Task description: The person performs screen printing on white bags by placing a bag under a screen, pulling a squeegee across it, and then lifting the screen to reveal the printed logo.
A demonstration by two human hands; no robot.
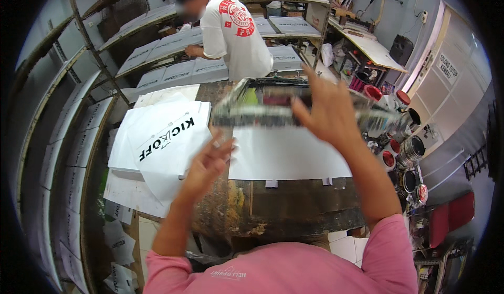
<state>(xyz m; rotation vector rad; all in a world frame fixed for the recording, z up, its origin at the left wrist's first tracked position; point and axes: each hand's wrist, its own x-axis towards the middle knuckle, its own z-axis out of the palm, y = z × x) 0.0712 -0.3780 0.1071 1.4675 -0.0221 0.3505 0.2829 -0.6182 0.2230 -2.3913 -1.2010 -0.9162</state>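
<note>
A screen-printing frame (262,116), dark and stained, is raised at a tilt over the far side of the worktable and looks smeared by motion. My right hand (332,107) is in front of it with thumb and fingers stretched apart; whether it touches the frame I cannot tell. Below the frame a blank white sheet (289,155) lies flat. My left hand (207,163), slightly blurred with its fingers apart, hovers between that sheet and a printed white sheet (170,147) with black lettering. The printed one rests askew on a stack of white sheets (123,160).
Racks (79,152) of printed sheets line the left, and more shelves (168,47) stand behind. A co-worker in a white shirt (236,37) stands beyond the worktable (294,205). Paint cans (412,149) crowd the right side, near a white door (451,63).
</note>
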